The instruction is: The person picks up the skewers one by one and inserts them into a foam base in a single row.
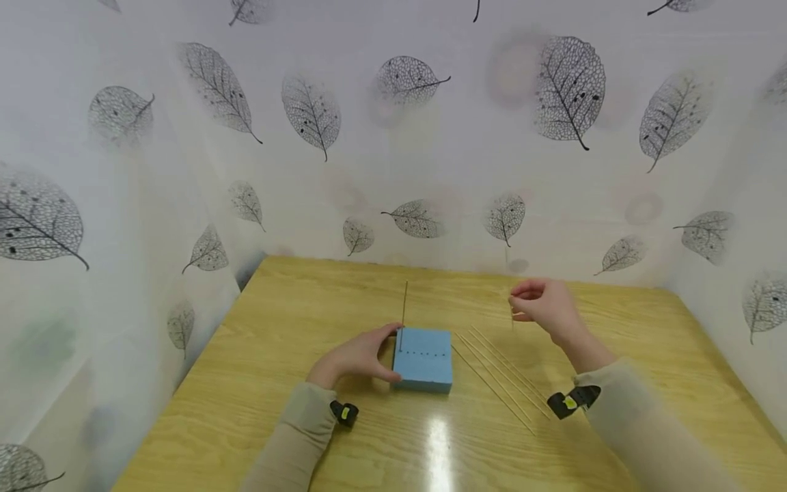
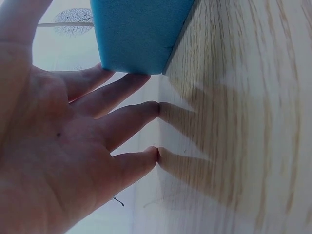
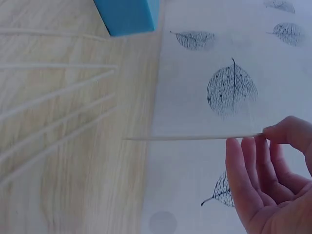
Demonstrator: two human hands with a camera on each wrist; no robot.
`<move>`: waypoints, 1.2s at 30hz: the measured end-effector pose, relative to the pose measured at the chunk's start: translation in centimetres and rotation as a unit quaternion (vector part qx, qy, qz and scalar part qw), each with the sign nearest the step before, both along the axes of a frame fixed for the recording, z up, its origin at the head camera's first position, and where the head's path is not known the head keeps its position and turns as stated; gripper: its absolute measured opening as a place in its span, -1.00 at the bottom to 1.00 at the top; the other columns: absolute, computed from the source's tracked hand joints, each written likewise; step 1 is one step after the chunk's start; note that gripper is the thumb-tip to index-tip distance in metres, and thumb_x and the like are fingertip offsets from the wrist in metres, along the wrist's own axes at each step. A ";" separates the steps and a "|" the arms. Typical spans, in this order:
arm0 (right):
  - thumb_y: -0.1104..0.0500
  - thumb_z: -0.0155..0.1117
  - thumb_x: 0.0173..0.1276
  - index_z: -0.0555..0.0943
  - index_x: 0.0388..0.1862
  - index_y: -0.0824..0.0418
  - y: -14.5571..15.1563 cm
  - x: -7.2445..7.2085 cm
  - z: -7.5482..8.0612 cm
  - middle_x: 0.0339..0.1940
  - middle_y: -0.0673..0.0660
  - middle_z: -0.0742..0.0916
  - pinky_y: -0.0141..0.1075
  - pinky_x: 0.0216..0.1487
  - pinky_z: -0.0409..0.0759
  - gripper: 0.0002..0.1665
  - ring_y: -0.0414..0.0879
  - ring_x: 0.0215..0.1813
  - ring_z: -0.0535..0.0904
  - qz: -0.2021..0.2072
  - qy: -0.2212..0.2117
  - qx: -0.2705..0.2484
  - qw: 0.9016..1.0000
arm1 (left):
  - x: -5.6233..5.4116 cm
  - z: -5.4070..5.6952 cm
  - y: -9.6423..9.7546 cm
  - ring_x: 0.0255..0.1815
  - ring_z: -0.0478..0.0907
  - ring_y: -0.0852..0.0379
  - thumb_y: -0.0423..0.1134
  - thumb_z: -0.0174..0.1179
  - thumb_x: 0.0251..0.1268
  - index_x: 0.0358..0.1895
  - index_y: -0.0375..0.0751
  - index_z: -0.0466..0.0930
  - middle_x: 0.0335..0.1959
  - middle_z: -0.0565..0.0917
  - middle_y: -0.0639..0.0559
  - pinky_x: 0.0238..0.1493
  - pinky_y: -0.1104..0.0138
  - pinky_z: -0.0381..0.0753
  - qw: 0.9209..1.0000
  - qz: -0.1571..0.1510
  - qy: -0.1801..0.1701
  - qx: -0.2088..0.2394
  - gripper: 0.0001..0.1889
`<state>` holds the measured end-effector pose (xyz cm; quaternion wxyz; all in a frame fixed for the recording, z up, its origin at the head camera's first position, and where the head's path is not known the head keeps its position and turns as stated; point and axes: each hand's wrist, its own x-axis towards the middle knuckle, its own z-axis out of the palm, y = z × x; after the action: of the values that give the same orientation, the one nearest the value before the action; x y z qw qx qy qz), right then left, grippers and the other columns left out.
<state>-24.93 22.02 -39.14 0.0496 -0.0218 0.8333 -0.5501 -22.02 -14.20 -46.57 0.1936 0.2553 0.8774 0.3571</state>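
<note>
A square blue foam block (image 1: 424,369) lies on the table, with a row of small dark dots across its top. From the leftmost dot a thin wooden stick (image 1: 404,304) stands upright. My left hand (image 1: 359,355) holds the block at its left side, thumb at the near corner and index finger at the far one. In the left wrist view two other fingertips touch the table. To the right, my right hand (image 1: 547,307) is raised above the table. Between thumb and fingertips it pinches one end of another wooden stick (image 3: 195,138), whose pointed end hangs down.
Several loose wooden sticks (image 1: 494,377) lie slanted on the wooden table (image 1: 295,294) between the block and my right forearm. A white curtain (image 1: 449,157) with a leaf print hangs behind the table and at both sides.
</note>
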 end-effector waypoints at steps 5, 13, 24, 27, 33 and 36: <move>0.37 0.25 0.34 0.53 -0.04 0.59 -2.1 0.9 -0.1 -0.42 -0.08 0.70 -0.23 -0.21 0.78 -0.69 -0.26 -0.36 0.68 -0.022 0.041 -0.051 0.998 | 0.1 0.2 -0.1 0.54 0.20 -0.12 -0.02 0.52 -0.04 0.56 -0.21 0.05 0.52 0.27 -0.14 0.54 0.00 0.19 1.000 0.001 -0.002 -0.004 0.11; 0.38 0.29 0.31 0.57 -0.11 0.52 -5.8 2.4 0.9 -0.42 -0.11 0.71 -0.28 -0.22 0.77 -0.77 -0.25 -0.39 0.71 -0.033 0.091 -0.111 0.989 | -0.5 0.4 0.1 0.56 0.17 -0.12 0.01 0.50 -0.01 0.58 -0.16 0.01 0.56 0.21 -0.13 0.55 0.02 0.17 1.000 -0.002 0.007 -0.021 0.11; 0.39 0.35 0.26 0.61 -0.14 0.46 -11.2 3.6 1.1 -0.29 0.17 0.74 -0.30 -0.19 0.77 -0.79 -0.18 -0.34 0.73 -0.022 0.078 -0.153 0.985 | -0.8 0.2 0.1 0.56 0.16 -0.09 0.04 0.51 -0.03 0.58 -0.14 0.01 0.56 0.21 -0.12 0.56 0.05 0.17 0.999 -0.003 0.009 -0.030 0.13; 0.38 0.35 0.26 0.63 -0.17 0.46 -12.5 3.7 0.6 -0.30 0.19 0.74 -0.29 -0.20 0.77 -0.81 -0.19 -0.34 0.72 -0.002 0.095 -0.145 0.985 | -0.8 0.2 0.0 0.56 0.17 -0.08 0.04 0.51 -0.02 0.58 -0.16 0.02 0.56 0.22 -0.12 0.56 0.06 0.18 1.000 -0.002 0.009 -0.027 0.12; 0.38 0.38 0.23 0.68 -0.26 0.40 -14.3 3.9 -1.0 -0.34 0.24 0.74 -0.35 -0.21 0.75 -0.89 -0.19 -0.34 0.70 0.017 0.140 -0.123 0.982 | -0.5 0.1 -0.1 0.54 0.21 -0.07 0.02 0.49 0.01 0.56 -0.19 0.05 0.53 0.26 -0.12 0.54 0.06 0.22 1.000 -0.005 0.006 -0.022 0.08; 0.37 0.39 0.23 0.69 -0.28 0.35 -14.9 3.9 -1.7 -0.34 0.26 0.75 -0.38 -0.23 0.74 -0.91 -0.08 -0.31 0.71 0.015 0.149 -0.113 0.982 | -0.4 -0.1 -0.1 0.53 0.22 -0.06 0.02 0.49 0.01 0.56 -0.19 0.06 0.52 0.28 -0.12 0.53 0.06 0.24 1.000 -0.004 0.005 -0.020 0.07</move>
<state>-20.99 7.12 -40.83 -0.0696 -0.1212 0.7636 -0.6304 -22.42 -14.34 -46.67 0.1955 0.2563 0.8844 0.3376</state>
